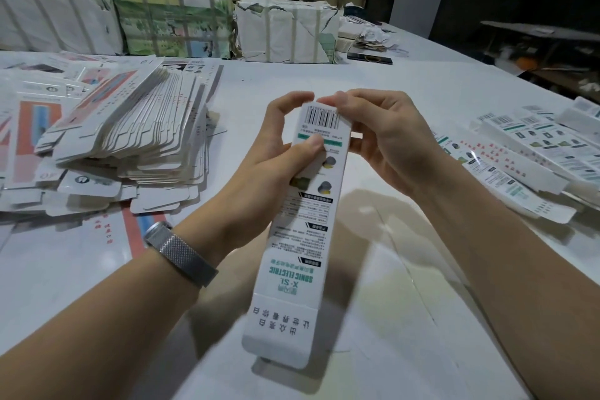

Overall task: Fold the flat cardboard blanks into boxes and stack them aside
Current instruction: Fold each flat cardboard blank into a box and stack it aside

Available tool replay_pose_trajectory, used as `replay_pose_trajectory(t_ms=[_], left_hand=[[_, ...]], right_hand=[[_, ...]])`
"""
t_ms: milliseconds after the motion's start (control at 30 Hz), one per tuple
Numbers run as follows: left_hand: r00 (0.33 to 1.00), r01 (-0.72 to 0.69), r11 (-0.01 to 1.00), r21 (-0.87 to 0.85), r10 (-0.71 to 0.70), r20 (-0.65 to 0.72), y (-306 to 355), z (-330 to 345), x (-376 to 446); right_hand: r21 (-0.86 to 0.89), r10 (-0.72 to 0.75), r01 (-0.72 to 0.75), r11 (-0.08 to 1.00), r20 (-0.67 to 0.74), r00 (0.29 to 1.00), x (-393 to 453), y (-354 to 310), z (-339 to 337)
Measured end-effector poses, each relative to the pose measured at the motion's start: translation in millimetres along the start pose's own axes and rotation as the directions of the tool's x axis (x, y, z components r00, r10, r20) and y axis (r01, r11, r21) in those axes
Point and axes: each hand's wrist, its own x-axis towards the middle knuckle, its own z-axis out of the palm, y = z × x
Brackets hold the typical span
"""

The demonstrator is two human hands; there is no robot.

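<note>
A long, narrow white box with a barcode and green print is held above the table, its far end up and its near flap hanging open toward me. My left hand grips its upper part, thumb on the printed face and fingers curled over the far end. My right hand holds the same far end from the right, with the thumb pressing at the top by the barcode. A fanned pile of flat blanks lies to the left. Folded boxes lie in a loose heap at the right.
Wrapped bundles of packed blanks stand along the back of the white table. A dark phone lies at the back near loose paper scraps. The table's right edge runs diagonally, with dark floor and shelving beyond it.
</note>
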Motion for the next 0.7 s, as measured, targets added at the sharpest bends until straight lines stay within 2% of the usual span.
replay_pose_trajectory(t_ms=[100,233,333,400,433,467,500,533,567,633,700], left_hand=[[1.0,-0.017,1.0,-0.02,0.017,-0.005,0,-1,-1],[0.994,-0.08,0.996,-0.029,0.077,-0.081,1,-2,3],[0.981,-0.125,0.99,0.062,0.133,-0.142,1,-1,7],[0.965,-0.157,0.975,0.154,0.185,-0.188,-2,-1,8],[0.954,-0.169,0.967,0.191,0.209,-0.216,-3,-1,9],[0.942,-0.17,0.962,0.214,0.222,-0.25,-5,-2,10],[0.932,-0.168,0.962,0.213,0.226,-0.282,-5,-3,10],[0.925,-0.172,0.967,0.188,0.224,-0.306,-5,-3,11],[0.922,-0.175,0.972,0.155,0.217,-0.319,-5,-4,11],[0.937,-0.149,0.984,0.093,0.171,-0.304,-5,-4,12],[0.961,-0.114,0.993,0.042,0.121,-0.25,-5,-4,13]], right_hand=[[0.009,-0.01,0.01,1.0,-0.008,1.0,-2,1,4],[0.08,0.022,-0.025,0.996,0.04,0.999,-2,3,14],[0.336,0.119,-0.136,0.932,0.072,0.99,-3,2,20],[0.494,0.118,-0.146,0.857,0.087,0.989,-3,2,23],[0.465,0.101,-0.126,0.876,0.078,0.992,-3,3,24],[0.317,0.081,-0.092,0.944,0.048,0.996,-3,4,26],[0.081,0.055,-0.056,0.995,0.019,0.998,-4,5,29],[-0.142,0.028,-0.026,0.989,0.011,1.0,-4,7,32],[-0.289,0.012,-0.006,0.957,0.021,1.0,-5,7,34],[-0.388,0.031,-0.013,0.922,0.042,0.999,-5,6,33],[-0.401,0.049,-0.018,0.916,0.069,0.996,-6,-3,27]])
